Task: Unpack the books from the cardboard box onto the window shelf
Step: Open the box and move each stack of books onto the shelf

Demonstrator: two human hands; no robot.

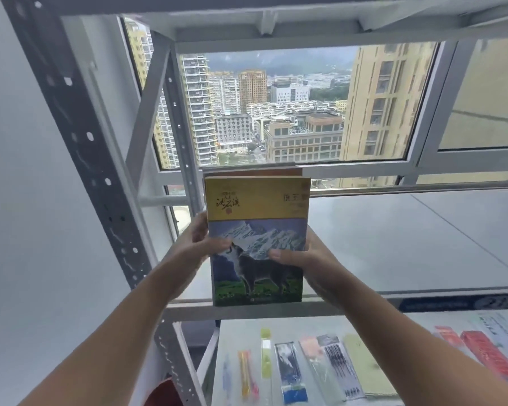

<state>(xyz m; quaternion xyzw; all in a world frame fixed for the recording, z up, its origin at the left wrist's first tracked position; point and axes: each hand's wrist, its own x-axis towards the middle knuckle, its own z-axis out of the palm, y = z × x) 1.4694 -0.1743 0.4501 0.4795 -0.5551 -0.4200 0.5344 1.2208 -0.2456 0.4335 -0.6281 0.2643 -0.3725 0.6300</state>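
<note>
Nearest you, pen packs lie loose on the lower shelf, right below the books, so a dropped volume lands among them. Your left hand and right hand each clamp a side edge of the wolf book, thumbs on the cover, with an orange book pressed behind it, both upright over the front of the window shelf; the rear one can slide out if your grip only pinches the front cover. Further in, the shelf offers no bookend, so books stood upright may topple; the box is out of view.
</note>
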